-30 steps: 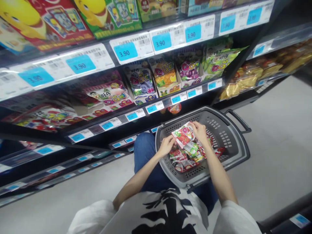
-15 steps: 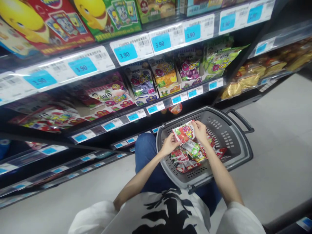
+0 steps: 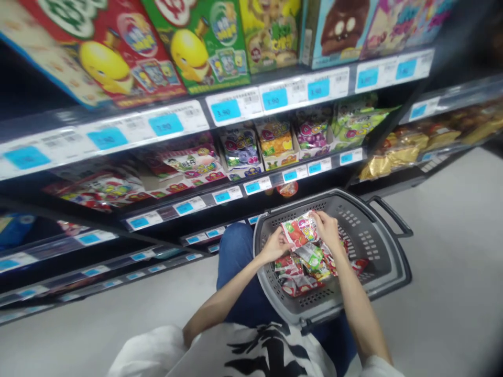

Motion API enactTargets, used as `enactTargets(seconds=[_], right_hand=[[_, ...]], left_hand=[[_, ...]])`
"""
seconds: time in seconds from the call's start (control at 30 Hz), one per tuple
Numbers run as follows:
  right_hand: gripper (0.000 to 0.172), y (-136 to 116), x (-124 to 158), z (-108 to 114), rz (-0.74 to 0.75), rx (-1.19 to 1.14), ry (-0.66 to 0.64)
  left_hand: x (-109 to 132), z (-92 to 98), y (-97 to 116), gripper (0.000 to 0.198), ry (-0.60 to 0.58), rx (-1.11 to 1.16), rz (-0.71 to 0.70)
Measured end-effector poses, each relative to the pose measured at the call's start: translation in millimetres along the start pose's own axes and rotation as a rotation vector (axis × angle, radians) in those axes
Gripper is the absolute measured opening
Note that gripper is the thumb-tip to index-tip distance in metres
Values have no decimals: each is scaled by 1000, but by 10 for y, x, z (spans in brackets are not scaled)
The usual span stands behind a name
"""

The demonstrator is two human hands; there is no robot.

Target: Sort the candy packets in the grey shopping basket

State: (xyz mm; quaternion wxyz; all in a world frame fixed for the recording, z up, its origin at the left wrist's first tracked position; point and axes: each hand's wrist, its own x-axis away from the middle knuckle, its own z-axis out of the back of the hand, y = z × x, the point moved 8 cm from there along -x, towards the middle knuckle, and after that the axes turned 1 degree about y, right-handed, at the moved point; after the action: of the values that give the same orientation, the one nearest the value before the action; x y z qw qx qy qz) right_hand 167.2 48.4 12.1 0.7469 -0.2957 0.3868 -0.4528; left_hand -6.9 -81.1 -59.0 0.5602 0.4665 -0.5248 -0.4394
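Observation:
A red and white bag of gummy candy (image 3: pixel 301 231) is held up between both hands, over a grey shopping basket (image 3: pixel 377 256). My left hand (image 3: pixel 276 246) pinches its lower left end, and my right hand (image 3: pixel 327 228) grips its upper right corner. Beneath it, several candy bags (image 3: pixel 301 283), mostly red with one green and white, lie loosely in the basket. The basket rests by my knees, its black handle (image 3: pixel 393 215) sticking out at the far right.
Ahead runs a shelf (image 3: pixel 188 207) with price tags and boxes of purple, orange, pink and green candy bags. Cartons (image 3: pixel 212 47) stand on the shelf above. Gold-wrapped packs (image 3: pixel 387 154) sit on shelving to the right. Pale floor (image 3: pixel 451 235) lies right of the basket.
My view has tilted up, so shelves and basket appear lower in the picture and more of the upper cartons shows. Both hands keep the same hold on the candy bag.

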Motion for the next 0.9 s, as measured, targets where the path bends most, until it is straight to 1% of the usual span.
enactTargets(seconds=[0.07, 0.13, 0.2, 0.23, 0.27, 0.33, 0.4, 0.5, 0.57, 0.63, 0.7, 0.8, 0.9], right_hand=[[40, -23, -7, -1, 21, -6, -2], [39, -65, -11, -18, 50, -24, -17], [37, -124, -4, -63, 86, -50, -50], [35, -157, 5, -104, 102, -69, -80], [34, -191, 20, -164, 112, -92, -125], [33, -251, 59, -300, 101, -150, -220], [35, -285, 97, -414, 43, -233, -272], [40, -254, 138, -523, -117, -435, -279], [40, -205, 177, -612, -229, -595, -330], [36, -171, 224, -702, -300, -711, -424], [33, -153, 266, -761, -335, -774, -510], [31, -170, 315, -792, -353, -830, -591], [33, -250, 358, -796, -343, -871, -660]], left_hand=[[22, 6, 22, 54, 32, -110, -53], [51, 65, 106, 62, 124, -252, -144], [102, 155, 262, 73, 259, -392, -254], [133, 181, 356, 77, 306, -453, -309], [159, 180, 448, 79, 320, -503, -362], [186, 113, 590, 86, 272, -568, -436], [178, 5, 647, 103, 196, -600, -455], [134, -171, 625, 133, 129, -657, -474], [103, -256, 592, 142, 126, -705, -508], [82, -281, 565, 141, 145, -735, -530], [82, -265, 560, 135, 150, -728, -543], [138, -216, 608, 132, 105, -645, -570], [256, -119, 710, 131, 80, -579, -575]])
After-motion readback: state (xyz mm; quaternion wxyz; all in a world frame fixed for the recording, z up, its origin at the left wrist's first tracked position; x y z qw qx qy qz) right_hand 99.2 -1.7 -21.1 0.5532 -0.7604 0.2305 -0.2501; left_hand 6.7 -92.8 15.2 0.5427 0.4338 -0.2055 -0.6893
